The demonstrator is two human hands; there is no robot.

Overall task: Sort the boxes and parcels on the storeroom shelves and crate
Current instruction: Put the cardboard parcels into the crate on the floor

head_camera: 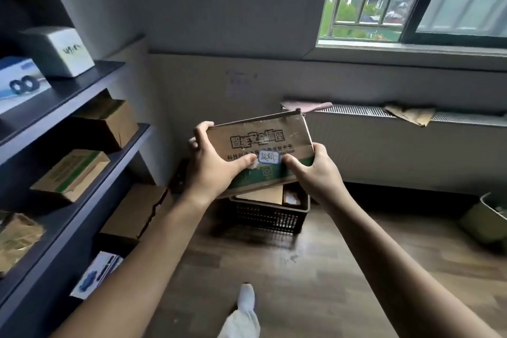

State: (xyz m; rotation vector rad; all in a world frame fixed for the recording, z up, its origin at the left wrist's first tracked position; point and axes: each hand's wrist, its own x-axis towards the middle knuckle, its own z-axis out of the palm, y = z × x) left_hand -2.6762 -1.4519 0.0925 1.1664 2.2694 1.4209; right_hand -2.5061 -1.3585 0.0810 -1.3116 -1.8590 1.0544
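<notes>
Holding a flat cardboard box [260, 151] in mid-air above the black crate [270, 215]; left hand [216, 167] clamped on its left end, right hand [315, 173] clamped on its lower right edge. Crate on floor, boxes inside. More boxes on the shelves [82, 107] at left.

We hold a worn cardboard box [263, 143], green band along its lower edge and a handwritten white label [269, 157] on its face, tilted, left hand [214, 170] and right hand [315, 173] gripping its ends above the black slatted crate [270, 217]. A plain brown box [263, 196] sits inside that crate. On the dark shelves [82, 82] at our left stand a white box [59, 49], a green-printed carton [71, 173] and a crumpled brown parcel [16, 239].
</notes>
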